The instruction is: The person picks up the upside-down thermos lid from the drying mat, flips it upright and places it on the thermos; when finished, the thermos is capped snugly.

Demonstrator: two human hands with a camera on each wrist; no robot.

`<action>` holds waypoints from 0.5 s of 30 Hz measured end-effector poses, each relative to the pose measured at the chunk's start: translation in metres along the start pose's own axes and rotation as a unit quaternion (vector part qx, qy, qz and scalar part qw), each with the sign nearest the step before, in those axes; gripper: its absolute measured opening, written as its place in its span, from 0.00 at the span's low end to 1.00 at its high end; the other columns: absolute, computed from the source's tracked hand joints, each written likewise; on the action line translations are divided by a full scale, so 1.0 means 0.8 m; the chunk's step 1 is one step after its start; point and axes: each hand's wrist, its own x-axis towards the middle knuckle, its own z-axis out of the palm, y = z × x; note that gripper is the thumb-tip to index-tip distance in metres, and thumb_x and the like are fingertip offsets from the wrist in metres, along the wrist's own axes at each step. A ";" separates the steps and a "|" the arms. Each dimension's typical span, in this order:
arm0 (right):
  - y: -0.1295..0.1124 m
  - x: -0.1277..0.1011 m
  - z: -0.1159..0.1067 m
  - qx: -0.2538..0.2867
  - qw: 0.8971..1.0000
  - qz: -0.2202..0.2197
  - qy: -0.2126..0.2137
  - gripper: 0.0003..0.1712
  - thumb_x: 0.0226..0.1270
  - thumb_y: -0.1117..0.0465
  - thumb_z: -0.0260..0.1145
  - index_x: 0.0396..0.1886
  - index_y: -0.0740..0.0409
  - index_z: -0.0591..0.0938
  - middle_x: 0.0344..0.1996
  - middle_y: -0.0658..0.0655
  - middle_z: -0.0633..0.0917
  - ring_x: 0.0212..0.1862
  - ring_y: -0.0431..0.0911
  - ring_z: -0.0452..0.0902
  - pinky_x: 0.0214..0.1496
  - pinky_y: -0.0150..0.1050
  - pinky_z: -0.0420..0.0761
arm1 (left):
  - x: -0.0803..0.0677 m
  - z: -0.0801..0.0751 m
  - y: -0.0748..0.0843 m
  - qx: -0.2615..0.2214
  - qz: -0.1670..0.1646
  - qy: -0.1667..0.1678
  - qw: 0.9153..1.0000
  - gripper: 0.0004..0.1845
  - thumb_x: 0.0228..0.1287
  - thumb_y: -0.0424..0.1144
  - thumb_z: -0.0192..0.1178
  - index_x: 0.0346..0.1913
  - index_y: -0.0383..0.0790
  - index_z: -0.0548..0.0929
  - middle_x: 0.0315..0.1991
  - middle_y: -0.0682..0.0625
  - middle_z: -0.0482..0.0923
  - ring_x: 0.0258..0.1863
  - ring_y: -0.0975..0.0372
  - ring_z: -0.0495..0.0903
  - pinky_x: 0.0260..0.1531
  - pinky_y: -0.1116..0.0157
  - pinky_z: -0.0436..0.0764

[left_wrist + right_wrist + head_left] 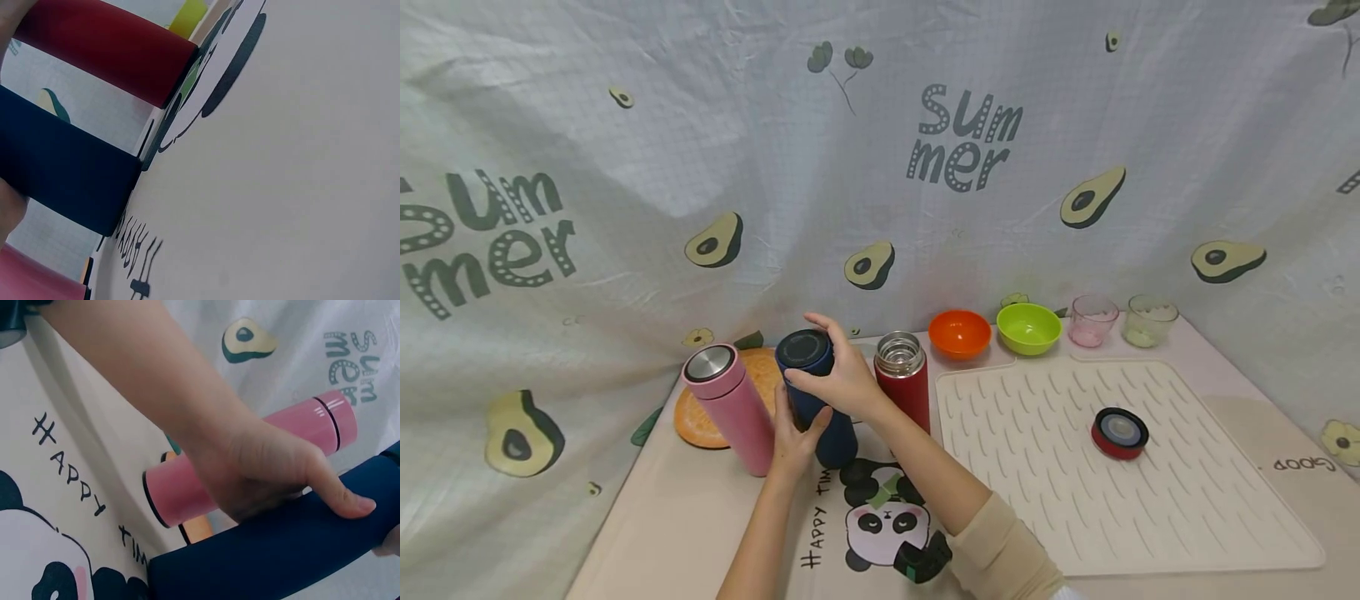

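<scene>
Beige sleeve at the lower centre of the head view leads to the right hand (pixel 842 379), whose fingers curl over the lid end of the dark blue flask (pixel 816 400). Left hand (pixel 793 442) wraps the flask body lower down; the right wrist view confirms its thumb (pixel 340 500) lying along the blue wall. Both hands are therefore grasping the flask.

The flask stands on the worktop (pixel 700 517) at centre left of the frame, just above the panda print (pixel 883 521). Its long axis runs near vertical, lid end uppermost, tilted slightly away.

Risk, as judged: neighbours stand very close. The pink flask (pixel 733 408) sits just left, the open red flask (pixel 906 379) just right; a twisting or lifting motion could knock either over. Whether the red one holds liquid cannot be told.

Further right lies the ribbed drying mat (pixel 1187 517) carrying a red lid (pixel 1120 433). Beyond, along the avocado-print backdrop (pixel 880 167), stand an orange bowl (pixel 959 333), green bowl (pixel 1028 327) and two clear cups (pixel 1092 320).
</scene>
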 end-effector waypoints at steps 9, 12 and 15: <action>-0.003 0.000 -0.004 -0.014 1.000 0.010 -0.015 0.37 0.62 0.58 0.59 0.69 0.53 0.56 0.60 0.58 0.68 0.57 0.48 0.69 0.57 0.45 0.71 | 0.000 0.001 0.001 -0.006 0.003 0.001 1.000 0.33 0.59 0.25 0.57 0.64 0.38 0.53 0.56 0.52 0.66 0.55 0.63 0.69 0.55 0.70 0.68; -0.005 0.002 -0.004 -0.008 1.000 0.025 -0.012 0.39 0.59 0.59 0.64 0.68 0.52 0.57 0.59 0.59 0.67 0.57 0.48 0.68 0.55 0.42 0.73 | -0.001 0.001 0.000 -0.007 0.010 0.000 1.000 0.33 0.59 0.25 0.57 0.64 0.38 0.53 0.58 0.53 0.65 0.57 0.63 0.67 0.56 0.70 0.66; -0.007 0.003 -0.004 -0.021 0.999 0.038 -0.019 0.40 0.59 0.60 0.64 0.69 0.52 0.56 0.63 0.58 0.65 0.59 0.49 0.66 0.56 0.42 0.72 | -0.001 0.001 -0.001 -0.005 0.008 0.003 1.000 0.33 0.59 0.26 0.58 0.64 0.40 0.54 0.58 0.52 0.65 0.57 0.62 0.67 0.57 0.70 0.66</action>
